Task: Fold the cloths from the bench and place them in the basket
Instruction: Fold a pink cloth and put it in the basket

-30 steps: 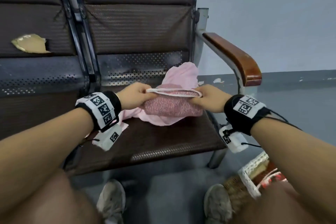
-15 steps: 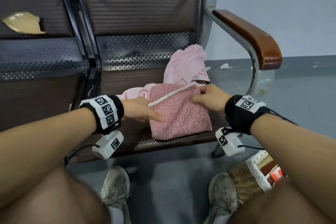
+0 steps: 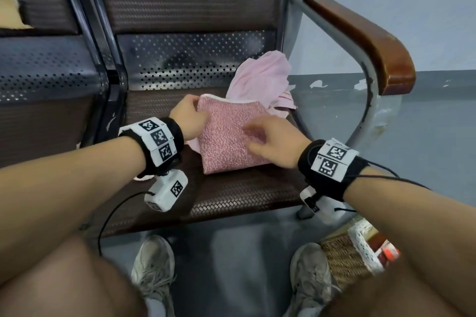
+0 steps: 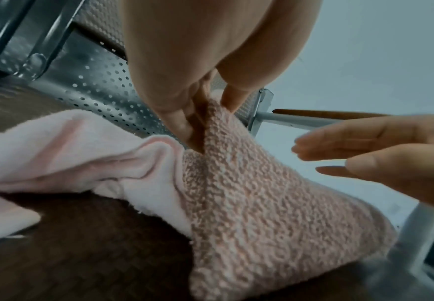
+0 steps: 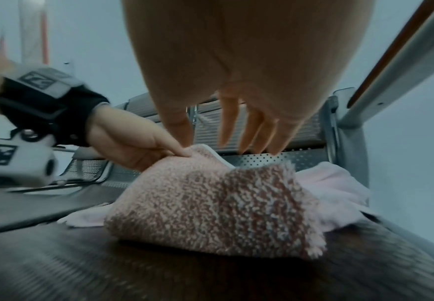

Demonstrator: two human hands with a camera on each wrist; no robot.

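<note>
Your left hand (image 3: 189, 117) pinches the far left corner of the folded speckled pink towel (image 3: 229, 136), which lies on the brown bench seat (image 3: 231, 193) directly in front of you. Your right hand (image 3: 274, 143) hovers over the towel's right side with fingers straight and loose, gripping nothing; motion blur makes it hard to say whether the fingertips touch the fabric. A pale pink cloth (image 3: 260, 77) sits bunched behind and under the towel. The woven basket (image 3: 342, 257) stands on the floor beside your right foot.
</note>
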